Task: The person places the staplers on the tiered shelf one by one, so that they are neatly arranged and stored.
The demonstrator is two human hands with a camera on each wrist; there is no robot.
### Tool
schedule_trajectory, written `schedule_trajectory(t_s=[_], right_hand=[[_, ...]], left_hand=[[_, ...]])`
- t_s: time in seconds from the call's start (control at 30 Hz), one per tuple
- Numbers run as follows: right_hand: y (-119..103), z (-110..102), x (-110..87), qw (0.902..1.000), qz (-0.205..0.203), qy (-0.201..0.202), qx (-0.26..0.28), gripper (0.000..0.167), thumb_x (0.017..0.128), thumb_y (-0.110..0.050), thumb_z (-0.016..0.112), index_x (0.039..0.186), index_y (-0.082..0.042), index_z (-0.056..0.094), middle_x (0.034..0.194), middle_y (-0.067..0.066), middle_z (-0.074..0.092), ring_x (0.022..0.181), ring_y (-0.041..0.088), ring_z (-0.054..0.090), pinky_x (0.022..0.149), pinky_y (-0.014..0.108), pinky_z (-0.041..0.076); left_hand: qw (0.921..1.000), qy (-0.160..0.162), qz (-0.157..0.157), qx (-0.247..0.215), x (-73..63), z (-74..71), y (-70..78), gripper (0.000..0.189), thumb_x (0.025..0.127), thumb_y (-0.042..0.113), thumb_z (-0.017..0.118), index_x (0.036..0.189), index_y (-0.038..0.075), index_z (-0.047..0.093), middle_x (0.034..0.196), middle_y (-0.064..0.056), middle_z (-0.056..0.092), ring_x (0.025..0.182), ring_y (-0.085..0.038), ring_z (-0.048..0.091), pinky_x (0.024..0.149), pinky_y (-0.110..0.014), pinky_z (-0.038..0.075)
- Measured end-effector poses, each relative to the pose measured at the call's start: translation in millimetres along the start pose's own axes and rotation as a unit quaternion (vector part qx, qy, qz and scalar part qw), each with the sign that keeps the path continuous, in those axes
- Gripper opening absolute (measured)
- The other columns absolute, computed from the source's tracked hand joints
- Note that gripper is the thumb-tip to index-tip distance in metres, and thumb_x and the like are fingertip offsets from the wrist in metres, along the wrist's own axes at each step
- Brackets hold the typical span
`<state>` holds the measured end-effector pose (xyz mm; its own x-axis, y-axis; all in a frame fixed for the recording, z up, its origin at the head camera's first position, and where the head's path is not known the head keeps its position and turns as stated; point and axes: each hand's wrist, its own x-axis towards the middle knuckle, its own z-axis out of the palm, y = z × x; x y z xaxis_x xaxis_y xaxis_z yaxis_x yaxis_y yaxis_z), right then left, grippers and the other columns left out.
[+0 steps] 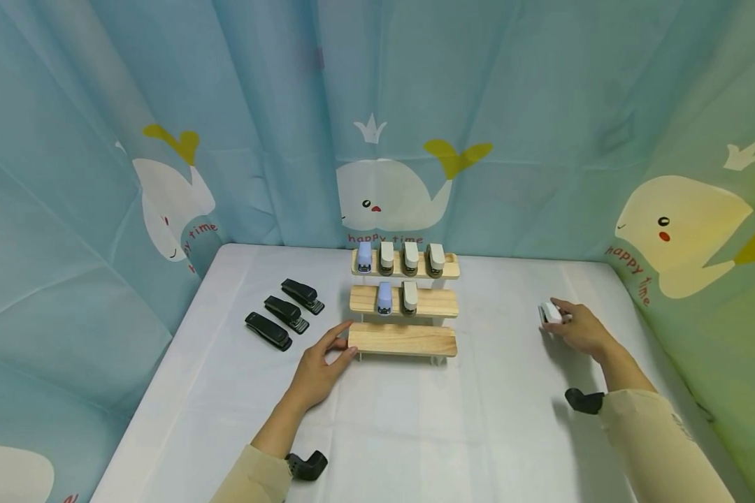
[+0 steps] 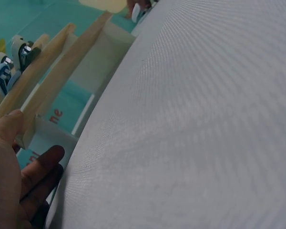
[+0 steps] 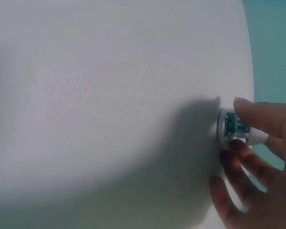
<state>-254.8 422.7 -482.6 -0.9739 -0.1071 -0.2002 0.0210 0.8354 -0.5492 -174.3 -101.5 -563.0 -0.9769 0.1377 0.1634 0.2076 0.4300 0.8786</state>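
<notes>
On the right side of the table, my right hand (image 1: pixel 580 332) pinches a small white stapler (image 1: pixel 550 313). In the right wrist view, the thumb lies on one side of that stapler (image 3: pixel 238 128) and the fingers on the other. My left hand (image 1: pixel 317 369) grips the left end of the bottom tier of a three-tier wooden display stand (image 1: pixel 403 340), thumb at the front corner. Its middle tier bears a blue stapler (image 1: pixel 384 298) and a white one (image 1: pixel 410 297). Along the top tier stand a blue stapler (image 1: pixel 365 257) and several white ones (image 1: pixel 411 258).
Three black staplers (image 1: pixel 268 330) lie in a slanting row left of the stand. A white cloth (image 1: pixel 415 433) covers the table. Blue curtains (image 1: pixel 277 105) with whale prints hang behind and at both sides. Each wrist carries a black camera mount (image 1: pixel 584 401).
</notes>
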Motion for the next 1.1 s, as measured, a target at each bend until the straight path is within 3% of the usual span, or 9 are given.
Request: schedule_trajectory(t_s=[0.3,0.57,0.87,1.1], right_hand=[[2.4,-1.8,2.7,1.0,-0.002,-0.005,-0.001,0.075,0.099,-0.02,0.069,0.155,0.013,0.029,0.132,0.045,0.052,0.104,0.038,0.055,0.076,0.029,0.044],[4.5,-3.3,4.8,1.0,-0.003,-0.003,-0.008,0.073,0.098,-0.022,0.071,0.151,0.014,0.037,0.129,0.04,0.054,0.103,0.037,0.054,0.078,0.031,0.044],[7.0,-2.6,2.1,1.0,0.0,-0.006,0.005,0.076,0.097,-0.03,0.075,0.148,0.012,0.039,0.133,0.039,0.05,0.11,0.043,0.058,0.077,0.03,0.047],[5.1,1.1,-0.2,0.9998,0.012,0.008,0.011,0.08,0.095,-0.036,0.077,0.147,0.011,0.039,0.133,0.039,0.053,0.114,0.046,0.057,0.078,0.03,0.046]], left_hand=[[1.0,0.0,0.003,-0.003,-0.2,0.5,-2.6,0.057,0.1,0.04,0.069,0.152,0.043,0.047,0.108,0.013,0.074,0.125,-0.017,0.065,0.116,-0.053,0.043],[1.0,0.0,0.006,-0.006,0.5,0.8,-4.1,0.057,0.1,0.04,0.069,0.153,0.038,0.048,0.108,0.013,0.074,0.124,-0.016,0.065,0.116,-0.053,0.043],[0.9999,0.0,0.012,-0.008,0.4,0.9,-3.8,0.056,0.1,0.042,0.068,0.151,0.046,0.047,0.107,0.017,0.073,0.123,-0.015,0.065,0.114,-0.054,0.044],[0.9999,-0.001,0.01,-0.011,0.6,0.6,-3.3,0.057,0.1,0.041,0.069,0.153,0.038,0.048,0.107,0.015,0.074,0.124,-0.016,0.065,0.115,-0.054,0.043]])
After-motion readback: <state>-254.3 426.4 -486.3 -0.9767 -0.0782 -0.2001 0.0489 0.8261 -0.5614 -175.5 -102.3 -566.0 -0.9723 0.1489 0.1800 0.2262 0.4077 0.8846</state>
